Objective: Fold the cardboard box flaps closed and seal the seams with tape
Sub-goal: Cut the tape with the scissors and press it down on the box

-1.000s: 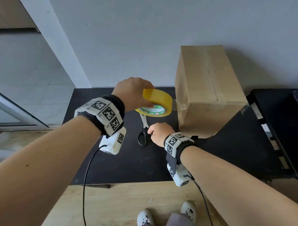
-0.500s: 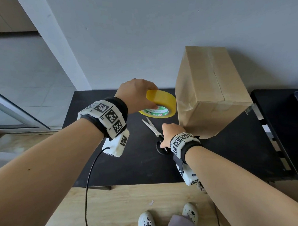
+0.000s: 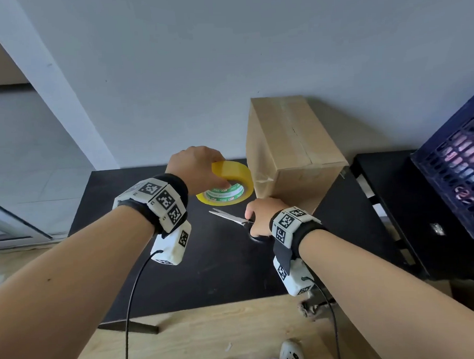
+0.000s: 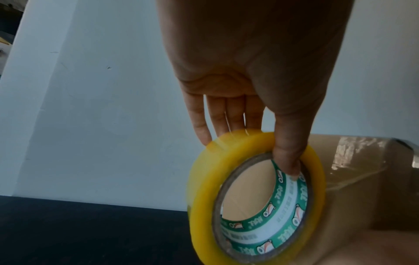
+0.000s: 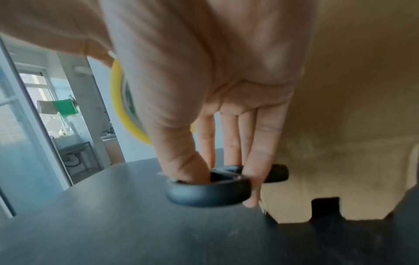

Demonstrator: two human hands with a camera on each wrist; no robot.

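Note:
A tall cardboard box stands on the black table by the wall, its top flaps folded down with clear tape along the seam. My left hand holds a yellow tape roll just left of the box, thumb inside the core and fingers over the rim. My right hand grips the black handles of the scissors, thumb in one loop; the blades point left, low over the table. The box's lower flaps show behind that hand.
A second black table stands to the right with a dark blue slatted crate on it. The grey wall runs right behind the box. Wooden floor and my shoes lie below the table's front edge. Cables hang from both wrists.
My right hand has carried the scissors to the right, and their blades now point left instead of away. The tape roll in my left hand has shifted closer to the box.

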